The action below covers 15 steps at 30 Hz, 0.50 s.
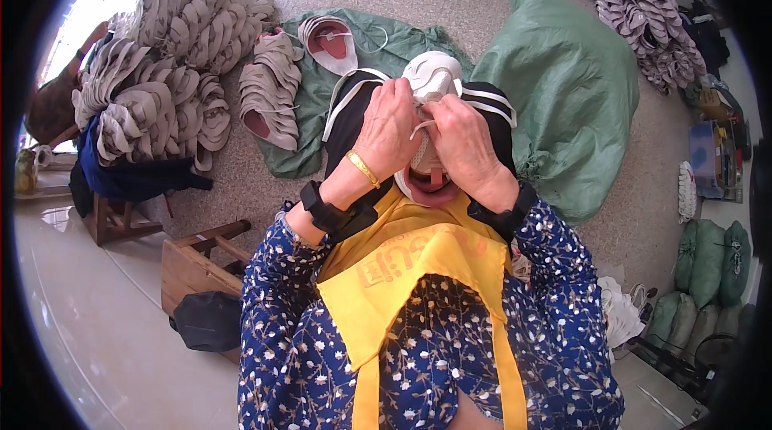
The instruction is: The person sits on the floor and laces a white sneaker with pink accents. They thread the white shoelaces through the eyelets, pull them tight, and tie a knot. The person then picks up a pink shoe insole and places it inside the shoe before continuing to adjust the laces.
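Note:
A pale sneaker (pixel 434 74) lies between my knees, its white toe pointing away from me and its pinkish collar nearest the apron. Over its eyelet area both my hands meet. My left hand (pixel 388 131) has its fingers pressed together at the shoe's left side; what they pinch is hidden. My right hand (pixel 466 144) is closed on a short white shoelace (pixel 421 127), which loops out below its fingertips. Beyond my left knee, a loose pale shoe upper (pixel 330 42) with a red inside lies on green sheeting (pixel 379 26), a lace trailing from it.
A row of nested uppers (pixel 272 88) sits left of my knees, beside big stacked piles (pixel 173 80). At the right stands a bulky green sack (pixel 555 84), with more uppers (pixel 651 28) behind. A wooden stool (pixel 197 269) is at my left; filled sacks (pixel 708 257) line the right wall.

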Motion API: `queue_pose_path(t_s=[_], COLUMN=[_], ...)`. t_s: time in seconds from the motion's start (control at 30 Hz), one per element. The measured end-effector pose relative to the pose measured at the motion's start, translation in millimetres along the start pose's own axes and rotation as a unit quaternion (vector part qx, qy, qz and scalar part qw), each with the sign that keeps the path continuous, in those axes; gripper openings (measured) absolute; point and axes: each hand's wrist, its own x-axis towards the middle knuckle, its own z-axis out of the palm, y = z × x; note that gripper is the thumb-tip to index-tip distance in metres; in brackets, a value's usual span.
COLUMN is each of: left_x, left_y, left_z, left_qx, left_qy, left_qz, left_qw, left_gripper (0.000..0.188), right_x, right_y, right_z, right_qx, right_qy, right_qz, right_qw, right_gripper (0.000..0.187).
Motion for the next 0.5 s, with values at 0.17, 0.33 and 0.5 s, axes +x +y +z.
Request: queue_pose_path(t_s=[0.17, 0.33, 0.5], left_x=[1, 7, 6], left_y=[-9, -19, -19], left_z=[7, 9, 13], left_qx=[-0.029, -0.082, -0.083], left_qy=[0.018, 0.010, 0.038], left_qz=[0.016, 0.014, 0.022], left_qw=[0.999, 0.996, 0.996], left_gripper=[0.030, 0.024, 0.018], right_x=[1, 3, 3], right_y=[-1, -4, -2], right_z=[1, -2, 2], right_qx=[0.018, 0.044, 0.036], right_qy=[0.001, -0.005, 0.009], right_qz=[0.012, 0.032, 0.029], right_qw=[1.000, 0.998, 0.999], right_gripper=[0.010, 0.013, 0.012])
